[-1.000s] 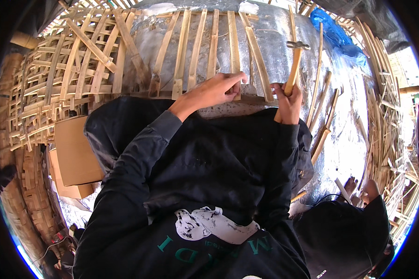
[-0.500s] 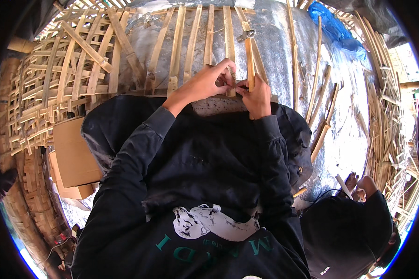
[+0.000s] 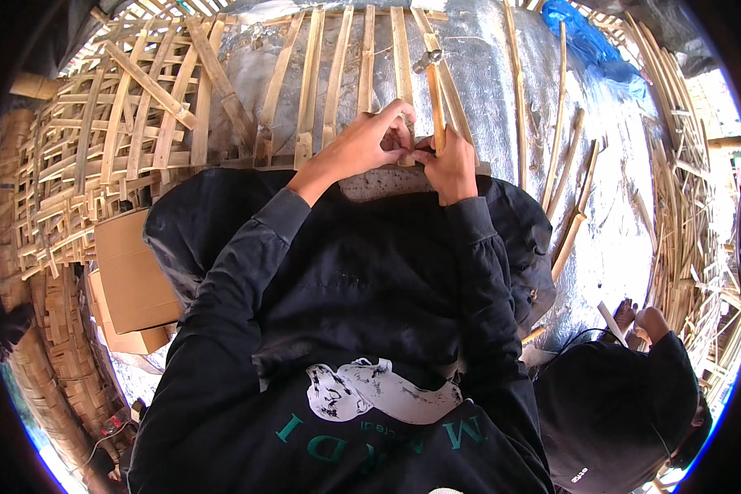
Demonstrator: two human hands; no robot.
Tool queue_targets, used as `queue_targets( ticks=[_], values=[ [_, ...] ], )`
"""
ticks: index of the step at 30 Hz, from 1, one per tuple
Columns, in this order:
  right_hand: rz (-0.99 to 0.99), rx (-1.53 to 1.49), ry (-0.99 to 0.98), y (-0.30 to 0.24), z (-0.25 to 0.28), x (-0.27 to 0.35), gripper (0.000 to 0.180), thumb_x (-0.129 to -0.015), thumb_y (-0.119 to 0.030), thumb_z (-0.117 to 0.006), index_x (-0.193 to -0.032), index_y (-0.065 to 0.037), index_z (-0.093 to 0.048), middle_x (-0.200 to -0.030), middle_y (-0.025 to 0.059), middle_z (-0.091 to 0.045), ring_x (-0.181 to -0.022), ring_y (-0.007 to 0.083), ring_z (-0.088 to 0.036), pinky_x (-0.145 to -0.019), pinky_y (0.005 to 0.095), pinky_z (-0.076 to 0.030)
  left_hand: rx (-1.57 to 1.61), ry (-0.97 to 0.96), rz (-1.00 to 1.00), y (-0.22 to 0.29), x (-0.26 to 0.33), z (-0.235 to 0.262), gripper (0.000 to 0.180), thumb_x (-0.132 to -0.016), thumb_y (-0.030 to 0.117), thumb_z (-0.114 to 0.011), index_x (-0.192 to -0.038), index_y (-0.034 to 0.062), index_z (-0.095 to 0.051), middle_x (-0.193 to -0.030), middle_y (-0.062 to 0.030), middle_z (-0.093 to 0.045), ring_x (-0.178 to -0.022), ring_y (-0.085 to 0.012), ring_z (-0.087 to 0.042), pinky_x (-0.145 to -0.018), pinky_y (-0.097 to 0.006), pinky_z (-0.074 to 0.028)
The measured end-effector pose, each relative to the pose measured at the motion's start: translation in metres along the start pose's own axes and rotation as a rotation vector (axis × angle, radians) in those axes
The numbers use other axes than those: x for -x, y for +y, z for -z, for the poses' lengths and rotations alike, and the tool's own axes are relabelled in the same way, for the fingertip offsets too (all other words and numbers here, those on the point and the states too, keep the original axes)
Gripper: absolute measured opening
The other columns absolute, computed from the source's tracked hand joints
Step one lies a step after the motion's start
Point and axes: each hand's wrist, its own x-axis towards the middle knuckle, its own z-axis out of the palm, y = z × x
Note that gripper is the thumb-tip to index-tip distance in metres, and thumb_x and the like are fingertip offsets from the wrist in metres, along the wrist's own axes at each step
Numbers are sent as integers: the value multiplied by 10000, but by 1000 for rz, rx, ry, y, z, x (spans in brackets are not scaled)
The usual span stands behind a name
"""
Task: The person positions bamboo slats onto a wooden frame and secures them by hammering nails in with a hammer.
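Observation:
My right hand (image 3: pixel 449 170) grips a hammer (image 3: pixel 435 103) by its wooden handle, the metal head pointing away from me. The thumb side of that hand meets the fingertips of my left hand (image 3: pixel 365 146). Those left fingers are pinched together over the near end of a bamboo strip (image 3: pixel 401 58); whatever small thing they hold is too small to make out. Several more bamboo strips (image 3: pixel 337 78) lie side by side, running away from me. Their near ends rest by a crosswise piece in front of my knees, partly covered by my hands.
Woven bamboo lattice (image 3: pixel 132 107) spreads at the left, above a cardboard box (image 3: pixel 136 267). Loose bamboo sticks (image 3: pixel 580 198) lie on the silvery sheet (image 3: pixel 605 247) at right. Blue plastic (image 3: pixel 589 41) sits far right. Another person (image 3: pixel 613 412) in black crouches at lower right.
The hammer in my right hand has tilted slightly, its head shifting a little left. My left hand keeps its pinch in nearly the same place.

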Motion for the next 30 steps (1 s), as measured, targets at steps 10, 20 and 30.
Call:
queue_targets(
  ticks=[10, 20, 30],
  values=[
    [-16, -57, -28, -2, 3, -1, 329, -747, -4, -873, -935, 48, -608, -870, 207, -759, -886, 394, -755, -759, 450, -578, 64, 108, -13, -9, 6, -13, 479, -861, -12, -810, -1178, 81, -463, -944, -62, -782, -890, -183, -751, -821, -335, -574],
    [-1, -14, -23, 3, 3, -1, 306, -765, -81, -897, -913, 27, -652, -873, 141, -781, -857, 308, -773, -765, 405, -568, 152, 157, 96, -12, 7, -15, 468, -844, 19, -840, -1108, 87, -460, -950, -47, -787, -958, -163, -747, -999, -379, -520],
    [23, -33, -5, 8, 2, -2, 314, -788, -80, -882, -911, 48, -623, -819, 209, -744, -841, 418, -744, -734, 456, -561, 158, 158, 98, -12, 8, -15, 461, -845, -12, -831, -1049, 90, -430, -944, -67, -764, -958, -158, -735, -949, -349, -533]
  ],
)
